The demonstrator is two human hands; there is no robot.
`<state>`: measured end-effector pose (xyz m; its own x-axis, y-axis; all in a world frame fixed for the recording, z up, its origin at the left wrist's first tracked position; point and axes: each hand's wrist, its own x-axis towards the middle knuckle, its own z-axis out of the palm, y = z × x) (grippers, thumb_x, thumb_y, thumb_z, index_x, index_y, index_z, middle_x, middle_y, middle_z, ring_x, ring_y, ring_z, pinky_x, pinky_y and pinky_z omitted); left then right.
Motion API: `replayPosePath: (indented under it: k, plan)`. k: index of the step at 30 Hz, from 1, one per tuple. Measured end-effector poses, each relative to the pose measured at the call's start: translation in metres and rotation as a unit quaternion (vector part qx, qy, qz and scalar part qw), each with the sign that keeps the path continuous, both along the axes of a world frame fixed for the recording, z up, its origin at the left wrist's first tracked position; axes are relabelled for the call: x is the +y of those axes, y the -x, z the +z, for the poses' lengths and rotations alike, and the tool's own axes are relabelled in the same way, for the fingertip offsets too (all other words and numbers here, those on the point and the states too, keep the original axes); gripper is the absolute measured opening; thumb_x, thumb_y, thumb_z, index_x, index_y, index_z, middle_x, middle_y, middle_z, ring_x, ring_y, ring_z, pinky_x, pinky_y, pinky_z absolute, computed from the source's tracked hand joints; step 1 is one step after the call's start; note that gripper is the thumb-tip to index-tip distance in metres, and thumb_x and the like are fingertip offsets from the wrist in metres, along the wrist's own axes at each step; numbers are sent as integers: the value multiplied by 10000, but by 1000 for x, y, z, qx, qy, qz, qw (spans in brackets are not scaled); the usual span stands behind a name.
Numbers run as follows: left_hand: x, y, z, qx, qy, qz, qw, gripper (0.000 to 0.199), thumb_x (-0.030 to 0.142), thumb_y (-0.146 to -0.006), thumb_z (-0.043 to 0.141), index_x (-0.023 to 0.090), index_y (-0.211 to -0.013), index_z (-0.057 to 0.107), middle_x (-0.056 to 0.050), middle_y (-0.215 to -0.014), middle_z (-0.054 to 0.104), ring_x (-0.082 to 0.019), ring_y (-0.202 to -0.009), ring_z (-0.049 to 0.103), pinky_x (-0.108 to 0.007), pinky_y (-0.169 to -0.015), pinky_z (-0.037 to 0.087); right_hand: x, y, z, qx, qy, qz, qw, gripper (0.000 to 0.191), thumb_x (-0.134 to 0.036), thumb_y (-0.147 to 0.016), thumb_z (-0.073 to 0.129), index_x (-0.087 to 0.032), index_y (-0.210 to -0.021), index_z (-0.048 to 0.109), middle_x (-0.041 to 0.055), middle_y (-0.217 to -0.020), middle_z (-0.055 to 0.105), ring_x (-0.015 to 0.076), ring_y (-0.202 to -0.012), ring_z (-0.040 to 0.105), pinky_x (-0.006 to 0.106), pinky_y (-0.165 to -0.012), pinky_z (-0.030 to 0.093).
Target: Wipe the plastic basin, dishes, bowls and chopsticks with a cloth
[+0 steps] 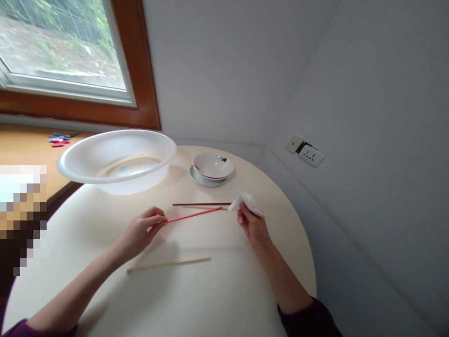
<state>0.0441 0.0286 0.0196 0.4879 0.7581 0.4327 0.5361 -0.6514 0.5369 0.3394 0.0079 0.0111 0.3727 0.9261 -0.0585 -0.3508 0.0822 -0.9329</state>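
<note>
My left hand (151,223) pinches one end of a red chopstick (194,215), which points right and slightly away over the table. A crumpled white cloth or tissue (247,204) is gripped in my right hand (253,223), just right of the red chopstick's far end. Behind that chopstick lies a dark red chopstick (199,204), its right end reaching the white cloth. A thin light stick shows partly beside it, close to the cloth. Nearer to me, a pale wooden chopstick (168,265) rests alone on the table.
A large translucent basin (150,180) stands at the back left of the round cream table (196,299). Stacked white bowls (210,166) sit on it at the back. Small red and blue items (59,139) lie on a wooden surface by the window. A wall socket (311,155) is at right.
</note>
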Motion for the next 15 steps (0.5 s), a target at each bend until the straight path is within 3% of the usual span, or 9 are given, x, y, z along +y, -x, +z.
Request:
replayPosePath:
  k: [3,5,11,15]
  plan:
    - [11,-1,-3,14,-6,6,1000,267,316,-851,455,177,-745,658,-76,-804,611,-139,-626,572,-233,-556,446,8,-18,0,27,-21,-111,993,427,-430,-394,828,-142,-579,571,-36,-463,541,46,-361,420,178,-323,306]
    - [18,-9,-4,25,-3,-6,1000,264,313,-840,458,184,-753,672,-73,-805,611,-142,-634,574,-248,-586,459,11,-26,0,17,-39,-141,989,418,-431,-414,822,-145,-581,567,-32,-474,549,52,-371,430,187,-333,318]
    - [37,-49,-8,64,34,-48,996,263,274,-799,450,170,-742,684,-80,-795,602,-165,-663,586,-276,-624,472,9,-29,0,-20,-62,-157,985,394,-461,-484,784,-151,-573,558,-24,-468,548,72,-374,444,212,-340,310]
    - [47,-66,-16,133,15,-50,990,273,248,-803,431,163,-777,688,-86,-803,604,-189,-704,577,-326,-705,452,9,-28,3,-11,-65,-162,985,388,-451,-469,786,-152,-574,563,-27,-464,545,70,-371,437,211,-339,298]
